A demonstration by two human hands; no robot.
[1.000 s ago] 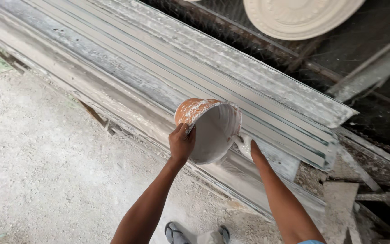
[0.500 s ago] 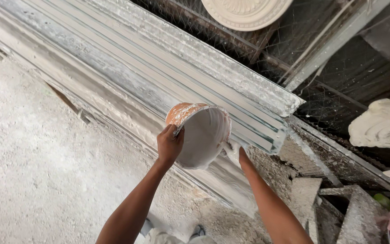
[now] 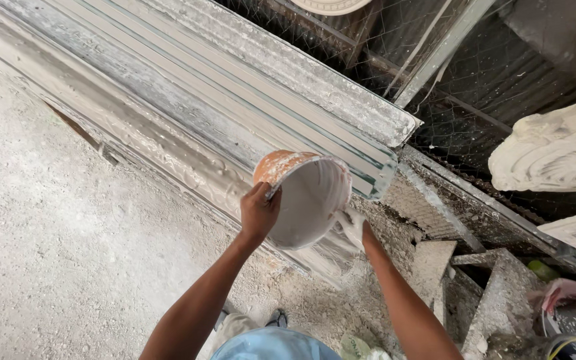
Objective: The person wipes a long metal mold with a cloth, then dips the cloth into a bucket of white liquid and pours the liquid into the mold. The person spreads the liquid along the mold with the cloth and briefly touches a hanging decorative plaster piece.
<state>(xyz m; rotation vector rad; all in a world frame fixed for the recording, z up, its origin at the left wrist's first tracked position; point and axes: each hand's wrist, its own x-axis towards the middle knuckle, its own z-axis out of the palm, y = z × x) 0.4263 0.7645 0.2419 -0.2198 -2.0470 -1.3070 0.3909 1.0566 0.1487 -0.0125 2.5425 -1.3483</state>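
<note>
Here the left hand [image 3: 259, 212] has its fingers curled tight over the rim of an orange bowl [image 3: 305, 198], a little below the middle of the frame. The right hand [image 3: 351, 227] is white with wet plaster and sits at the lower lip of the bowl; its fingers look bent together against the rim, but the plaster hides them, so I cannot tell how hard they press. The bowl is tipped on its side with the mouth facing down and toward the person. Its inside is coated white, and only a thin layer seems left, so the emptying looks nearly done. Under it runs a long mold [image 3: 188, 113] with straight grooves, going from the upper left of the frame to the middle. Wet plaster shines along the near edge of the mold, while the far grooves look drier. On the right of the frame rests a white carved plaster piece [image 3: 548, 157]. Wire mesh [image 3: 475, 73] covers the dark upper right.
</note>
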